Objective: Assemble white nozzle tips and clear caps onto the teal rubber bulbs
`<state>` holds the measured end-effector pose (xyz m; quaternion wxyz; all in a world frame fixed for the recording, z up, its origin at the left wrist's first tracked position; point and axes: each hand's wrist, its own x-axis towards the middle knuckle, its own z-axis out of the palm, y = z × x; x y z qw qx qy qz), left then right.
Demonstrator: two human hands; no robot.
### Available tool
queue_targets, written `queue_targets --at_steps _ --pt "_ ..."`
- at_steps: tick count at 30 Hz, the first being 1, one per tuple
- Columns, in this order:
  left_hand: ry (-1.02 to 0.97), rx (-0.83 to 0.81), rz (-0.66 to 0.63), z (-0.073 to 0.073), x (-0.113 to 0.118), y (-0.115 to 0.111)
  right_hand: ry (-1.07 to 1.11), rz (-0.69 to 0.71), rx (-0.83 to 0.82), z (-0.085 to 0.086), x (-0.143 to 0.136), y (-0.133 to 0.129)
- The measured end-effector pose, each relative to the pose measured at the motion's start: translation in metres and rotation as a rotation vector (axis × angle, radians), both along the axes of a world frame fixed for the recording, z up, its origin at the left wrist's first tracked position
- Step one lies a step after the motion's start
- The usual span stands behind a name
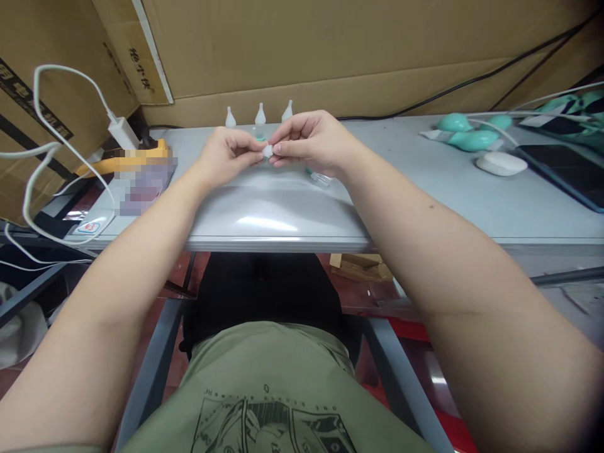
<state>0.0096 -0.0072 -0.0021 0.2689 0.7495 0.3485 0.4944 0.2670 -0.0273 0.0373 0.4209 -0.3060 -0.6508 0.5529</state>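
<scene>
A small white piece [267,151] is pinched between my two hands above the grey-white table [283,214]. My left hand [232,154] grips it from the left with thumb and fingers, and my right hand [306,141] holds it from the right. Behind the hands stand white pointed nozzle tips: one at the left [230,117], one in the middle [260,114] and one at the right [287,111], partly hidden by my right hand. A greenish part shows under the middle tip. Beneath my right palm lies a clear piece [321,180].
At the left are a white charger [123,133] with looping cables and a yellow object [141,157]. Teal pouches [467,139], a white rounded case [501,164] and a dark tablet [566,173] lie at the right. Cardboard [330,50] walls the table's back.
</scene>
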Motion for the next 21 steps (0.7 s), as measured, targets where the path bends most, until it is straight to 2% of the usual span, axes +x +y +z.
queue_targets --at_steps 15,21 --pt "-0.013 0.011 -0.030 -0.0001 0.0045 0.0002 0.031 0.002 0.009 -0.0069 0.0008 0.0071" --pt "-0.039 -0.015 -0.065 0.0029 0.0036 -0.0030 0.073 0.028 -0.043 -0.0051 0.0007 0.0046"
